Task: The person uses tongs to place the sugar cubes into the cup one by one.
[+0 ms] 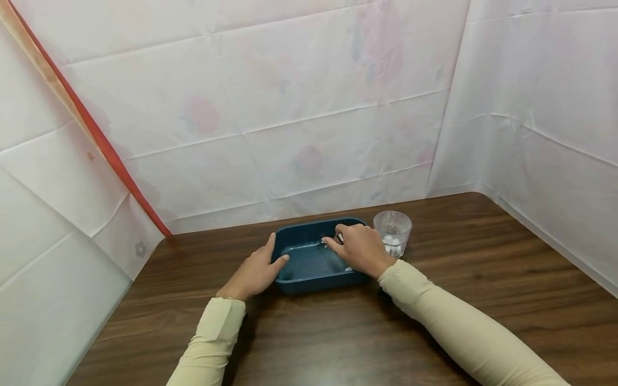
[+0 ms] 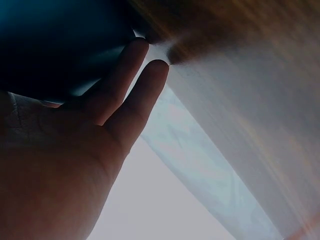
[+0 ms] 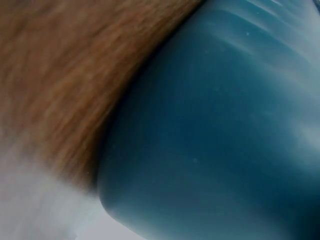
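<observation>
A dark blue rectangular basin (image 1: 309,284) stands on the table between both hands. My left hand (image 1: 255,271) rests at its left end, thumb over the rim. In the left wrist view, two straight fingers (image 2: 150,85) lie along the basin's outside. My right hand (image 1: 362,247) is over the basin's right side and pinches a small shiny metal thing (image 1: 340,237), mostly hidden by the fingers; I cannot tell its kind. A small white piece (image 1: 348,269) lies inside the basin below that hand. The right wrist view shows only the basin's outer wall (image 3: 210,125), not the hand.
Behind the right hand stands a clear cup (image 1: 393,221) with several white pieces (image 1: 393,244) in it. The brown wood-grain table (image 1: 309,338) ends against white printed sheeting (image 1: 299,107). A red strip (image 1: 116,161) slants down the left corner.
</observation>
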The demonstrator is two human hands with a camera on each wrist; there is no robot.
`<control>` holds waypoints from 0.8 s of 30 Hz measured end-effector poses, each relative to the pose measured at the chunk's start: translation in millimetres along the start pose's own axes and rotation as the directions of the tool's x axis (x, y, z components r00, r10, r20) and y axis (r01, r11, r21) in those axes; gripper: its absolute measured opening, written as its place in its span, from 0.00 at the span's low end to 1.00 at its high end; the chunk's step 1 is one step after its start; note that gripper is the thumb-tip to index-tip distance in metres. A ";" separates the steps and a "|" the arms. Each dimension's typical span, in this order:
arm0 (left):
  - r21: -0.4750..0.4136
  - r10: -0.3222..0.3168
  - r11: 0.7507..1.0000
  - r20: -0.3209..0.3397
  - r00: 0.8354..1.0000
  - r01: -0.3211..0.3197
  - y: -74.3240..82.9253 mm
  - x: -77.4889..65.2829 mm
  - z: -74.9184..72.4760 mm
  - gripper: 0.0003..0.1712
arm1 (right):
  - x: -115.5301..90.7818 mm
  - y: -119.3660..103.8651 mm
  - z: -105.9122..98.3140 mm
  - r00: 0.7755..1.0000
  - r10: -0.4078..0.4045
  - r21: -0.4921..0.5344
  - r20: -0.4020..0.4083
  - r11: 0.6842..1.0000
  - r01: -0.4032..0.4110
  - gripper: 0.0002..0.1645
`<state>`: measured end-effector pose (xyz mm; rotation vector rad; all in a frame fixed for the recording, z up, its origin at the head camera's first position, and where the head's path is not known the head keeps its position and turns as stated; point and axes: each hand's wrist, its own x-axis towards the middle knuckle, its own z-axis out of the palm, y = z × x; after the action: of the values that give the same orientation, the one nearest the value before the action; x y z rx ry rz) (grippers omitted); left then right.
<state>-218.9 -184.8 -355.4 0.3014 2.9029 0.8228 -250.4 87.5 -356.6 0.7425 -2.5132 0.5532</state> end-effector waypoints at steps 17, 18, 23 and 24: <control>0.011 0.007 1.000 0.001 1.000 -0.007 -0.1 1.0 -0.7 0.48 | -0.4 0.0 -1.8 1.000 0.002 0.050 0.027 0.999 -0.004 0.19; 0.011 0.006 1.000 0.001 1.000 -0.006 -0.2 1.0 -0.9 0.48 | -0.4 0.0 -1.9 1.000 0.006 0.053 0.028 0.999 -0.007 0.19; 0.014 0.005 1.000 0.003 1.000 -0.005 -0.4 1.3 -0.6 0.48 | -0.4 0.7 -2.9 0.999 0.026 0.072 0.028 0.997 -0.028 0.19; 0.012 0.006 1.000 0.002 1.000 -0.006 -0.4 1.3 -0.6 0.48 | -0.2 1.0 -3.1 0.999 0.029 0.075 0.024 0.997 -0.031 0.19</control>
<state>-220.2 -185.1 -355.2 0.3122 2.9075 0.8055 -249.9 89.8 -354.4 0.7440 -2.5404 0.6567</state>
